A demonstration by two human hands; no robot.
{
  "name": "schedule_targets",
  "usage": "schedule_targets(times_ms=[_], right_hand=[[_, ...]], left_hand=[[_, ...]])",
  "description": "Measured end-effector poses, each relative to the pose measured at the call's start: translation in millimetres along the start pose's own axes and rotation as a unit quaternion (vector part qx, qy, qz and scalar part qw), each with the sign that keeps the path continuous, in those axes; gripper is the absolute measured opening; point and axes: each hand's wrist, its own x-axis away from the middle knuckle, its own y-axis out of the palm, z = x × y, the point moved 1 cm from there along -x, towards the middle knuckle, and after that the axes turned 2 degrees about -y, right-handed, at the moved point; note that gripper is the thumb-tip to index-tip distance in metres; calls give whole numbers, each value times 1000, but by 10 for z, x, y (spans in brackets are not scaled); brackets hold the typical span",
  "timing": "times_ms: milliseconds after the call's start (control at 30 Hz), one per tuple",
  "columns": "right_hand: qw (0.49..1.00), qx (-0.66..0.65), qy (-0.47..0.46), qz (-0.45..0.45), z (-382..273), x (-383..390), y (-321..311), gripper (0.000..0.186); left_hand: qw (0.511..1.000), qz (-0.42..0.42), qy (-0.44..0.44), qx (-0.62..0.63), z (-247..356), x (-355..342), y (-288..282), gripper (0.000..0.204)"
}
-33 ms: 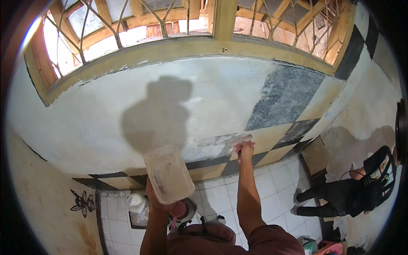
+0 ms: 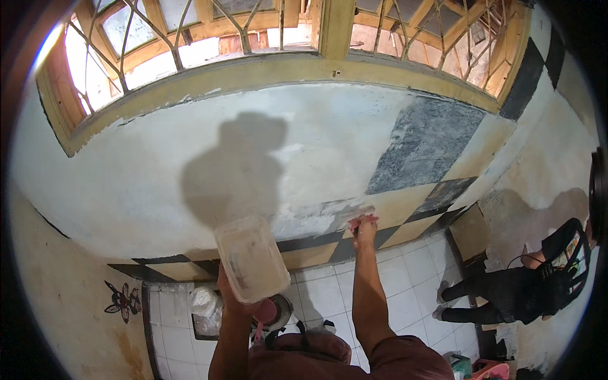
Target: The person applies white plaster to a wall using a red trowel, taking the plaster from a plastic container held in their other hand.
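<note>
My left hand grips a cloudy rectangular plastic tub by its near left side, with the fingers partly hidden by it. Pale smears coat the tub's inside. Farther right, my right hand is closed on a small flat pink thing, pressed to the lower wall; its exact kind is unclear. Around it the wall carries a whitish-grey smeared band, where pale coating meets the black and cream checks. A dark grey painted patch lies up and to the right of this hand.
A barred wooden window spans the top. Below my left hand are a pink dipper over a round container and a white plastic bag. White tiles cover the floor. Another person in dark clothes stands at the right.
My right hand and the pink thing have shifted slightly downward on the wall. The tub in my left hand stays where it was.
</note>
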Motion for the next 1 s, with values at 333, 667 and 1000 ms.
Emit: schedule_targets(times_ms=[333,667,1000], right_hand=[[995,-83,42,-35,21,73,666,12],[994,7,92,-54,521,-19,702,9],[996,0,76,49,791,110,588,7]], left_hand=[[998,38,-30,42,4,-21,-257,57],[996,32,-53,57,60,94,-139,57],[997,48,-59,32,108,153,-193,58]])
